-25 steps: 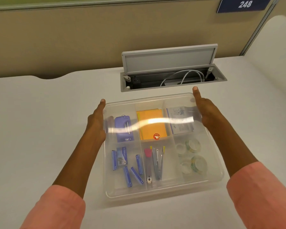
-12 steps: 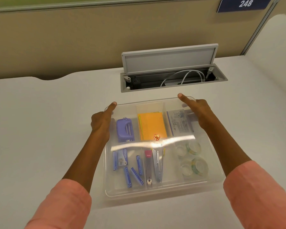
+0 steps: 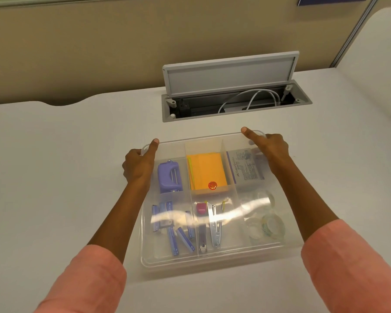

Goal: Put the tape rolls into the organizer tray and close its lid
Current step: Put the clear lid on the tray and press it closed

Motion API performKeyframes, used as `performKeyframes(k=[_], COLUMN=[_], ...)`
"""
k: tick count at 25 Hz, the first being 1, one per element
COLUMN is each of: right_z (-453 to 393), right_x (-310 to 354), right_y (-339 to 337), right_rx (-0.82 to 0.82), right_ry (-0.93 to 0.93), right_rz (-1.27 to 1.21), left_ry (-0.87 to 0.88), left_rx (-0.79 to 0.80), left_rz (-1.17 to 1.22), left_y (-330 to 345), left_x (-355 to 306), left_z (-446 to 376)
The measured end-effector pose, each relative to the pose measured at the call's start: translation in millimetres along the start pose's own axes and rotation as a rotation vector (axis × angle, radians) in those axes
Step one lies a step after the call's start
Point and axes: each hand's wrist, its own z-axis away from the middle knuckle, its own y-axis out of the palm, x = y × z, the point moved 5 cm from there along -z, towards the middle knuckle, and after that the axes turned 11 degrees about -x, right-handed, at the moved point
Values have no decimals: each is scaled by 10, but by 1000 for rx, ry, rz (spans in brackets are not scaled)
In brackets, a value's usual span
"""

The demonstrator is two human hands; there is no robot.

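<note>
Tape rolls [image 3: 266, 220] sit in the tray's [image 3: 212, 265] near right compartment, under the clear lid [image 3: 212, 141]. Left hand [image 3: 139, 164] and right hand [image 3: 269, 146] grip the lid's 2 far corners, thumbs on top.

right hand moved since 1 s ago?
Yes. The right hand has swung inward along the lid's far right corner, its thumb now pointing left, judged against the fixed cable hatch behind it.

The organizer tray [image 3: 212, 265] is clear plastic on a white bench [image 3: 66, 166]. Inside lie orange sticky notes [image 3: 207, 170], a purple hole punch [image 3: 169, 177] and blue staple boxes [image 3: 181, 240]. Sleeves [image 3: 88, 283] are salmon pink.
</note>
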Motion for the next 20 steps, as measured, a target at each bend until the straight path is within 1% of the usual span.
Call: performKeyframes(k=[2, 4, 5, 6, 8, 9, 10, 12, 13, 14, 16, 20], right_z=[18, 57, 89, 121, 185, 234, 291, 433, 485, 516, 516, 471], right_x=[-11, -5, 15, 42, 115, 157, 215, 315, 325, 307, 263, 297], right_y=[8, -8, -35, -65, -94, -98, -92, -26, 40, 108, 193, 216], right_rx=[-14, -93, -165, -235, -306, -302, -281, -181, -110, -54, -24, -58], right_ry=[-1, -33, -62, -99, -209, -298, -428, -721, -813, -860, -880, -892], right_rz=[20, 44, 32, 9, -7, -3, 9, 75, 148, 237, 369, 388], left_ry=[35, 113, 202, 326, 589, 692, 771, 881, 915, 937, 973, 983], left_rx=[-16, -42, -60, -83, -94, -50, 19, 133, 152, 153, 136, 122], left_rz=[-40, -37, -26, -19, -32, -65, -126, -311, -397, -460, -527, -543], left_y=[-16, -50, -73, -98, -100, -61, 0, 121, 158, 179, 201, 224], left_x=[-11, -45, -79, -127, -226, -250, -247, -197, -169, -149, -132, -134], left_z=[15, 43, 78, 132, 265, 339, 409, 510, 527, 536, 547, 556])
